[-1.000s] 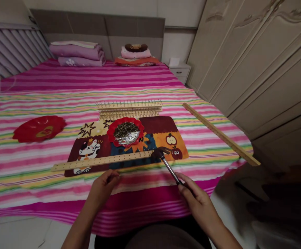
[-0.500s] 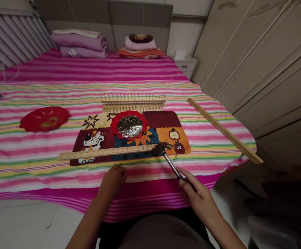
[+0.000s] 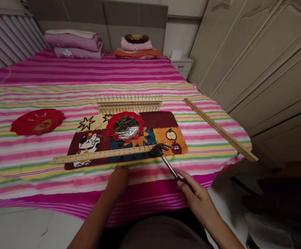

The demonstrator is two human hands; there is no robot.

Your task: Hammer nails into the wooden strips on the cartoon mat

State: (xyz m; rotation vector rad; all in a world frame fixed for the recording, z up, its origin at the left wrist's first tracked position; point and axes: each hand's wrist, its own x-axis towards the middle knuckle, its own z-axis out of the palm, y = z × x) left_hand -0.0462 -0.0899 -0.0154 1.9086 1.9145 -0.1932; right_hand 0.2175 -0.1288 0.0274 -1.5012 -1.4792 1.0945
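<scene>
My right hand (image 3: 195,197) is shut around the handle of a steel-shafted hammer (image 3: 168,166), whose dark head rests at the right end of a wooden strip (image 3: 101,155) with a row of small holes or nail points. My left hand (image 3: 118,181) hangs just in front of that strip, its fingers curled and hidden, so any small thing in them cannot be seen. Beyond the strip lies a red scalloped dish (image 3: 110,129) heaped with silvery nails (image 3: 125,127). It sits on a cartoon-patterned mat (image 3: 160,119).
Behind the mat lies a stack of nail-studded wooden strips (image 3: 129,103). A plain wooden strip (image 3: 220,129) lies at the right, and a red dish (image 3: 37,121) at the left. All this is on a striped bedspread (image 3: 150,76), with a wardrobe (image 3: 243,58) beside the bed.
My left hand has moved right and closer to the wooden strip, its fingers curling in. The hammer head stays at the strip, and the whole view has shifted slightly.
</scene>
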